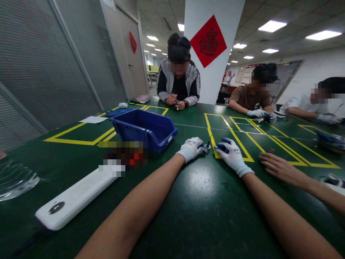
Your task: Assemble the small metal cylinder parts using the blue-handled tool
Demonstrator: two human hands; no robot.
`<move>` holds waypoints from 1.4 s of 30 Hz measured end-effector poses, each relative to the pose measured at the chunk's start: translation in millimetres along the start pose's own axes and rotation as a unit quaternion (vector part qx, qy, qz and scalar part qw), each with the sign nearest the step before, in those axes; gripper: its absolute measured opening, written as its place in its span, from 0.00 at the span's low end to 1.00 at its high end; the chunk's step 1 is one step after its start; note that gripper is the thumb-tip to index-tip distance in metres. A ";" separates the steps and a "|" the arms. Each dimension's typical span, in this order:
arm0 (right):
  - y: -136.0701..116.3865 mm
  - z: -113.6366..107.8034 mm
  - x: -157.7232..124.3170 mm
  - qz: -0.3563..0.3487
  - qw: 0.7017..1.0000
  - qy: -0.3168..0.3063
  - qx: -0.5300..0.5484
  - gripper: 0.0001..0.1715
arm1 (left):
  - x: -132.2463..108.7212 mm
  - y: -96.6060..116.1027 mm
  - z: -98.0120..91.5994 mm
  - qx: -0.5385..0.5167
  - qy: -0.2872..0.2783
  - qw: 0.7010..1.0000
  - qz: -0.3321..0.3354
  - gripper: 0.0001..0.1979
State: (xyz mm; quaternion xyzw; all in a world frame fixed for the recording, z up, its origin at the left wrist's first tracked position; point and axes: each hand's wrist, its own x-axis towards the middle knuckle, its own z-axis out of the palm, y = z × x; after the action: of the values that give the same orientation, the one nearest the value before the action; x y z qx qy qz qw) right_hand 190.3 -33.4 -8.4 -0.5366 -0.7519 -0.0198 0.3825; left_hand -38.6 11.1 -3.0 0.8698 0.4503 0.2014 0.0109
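Note:
My left hand (192, 148), in a white glove with a blue palm, is closed on a small metal part (207, 147) with a dark pin standing up from it. The part is held just above the green table; its exact kind is too small to make out. To its right, my right hand (234, 154) wears a matching glove. Its fingers are curved and apart from the thumb, and I see nothing between them. That hand is over a strip of yellow tape (215, 153), a short way from the metal part.
A blue bin (142, 131) stands left of my hands, with a white power strip (78, 196) in front of it. A clear plastic object (16, 180) lies far left. Another person's bare hand (283, 167) rests close on the right. Several people sit around the table.

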 end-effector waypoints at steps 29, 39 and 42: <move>-2.7 0.5 1.2 0.020 0.999 0.034 0.012 0.22 | -7.0 19.7 -13.0 -0.083 0.108 0.988 -0.073 0.18; -7.7 2.8 1.1 0.059 0.995 0.037 0.074 0.34 | -2.3 9.9 -8.0 -0.169 0.300 0.935 -0.091 0.16; -12.9 6.6 1.8 0.056 0.995 0.036 0.074 0.32 | -1.0 11.9 -7.3 -0.204 0.309 0.923 -0.108 0.16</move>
State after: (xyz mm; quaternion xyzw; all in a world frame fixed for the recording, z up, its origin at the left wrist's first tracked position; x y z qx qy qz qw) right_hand 175.8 -34.5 -7.0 -0.5471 -0.7057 0.0388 0.4485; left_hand -32.5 2.0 5.7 0.6896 0.4714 0.5454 0.0699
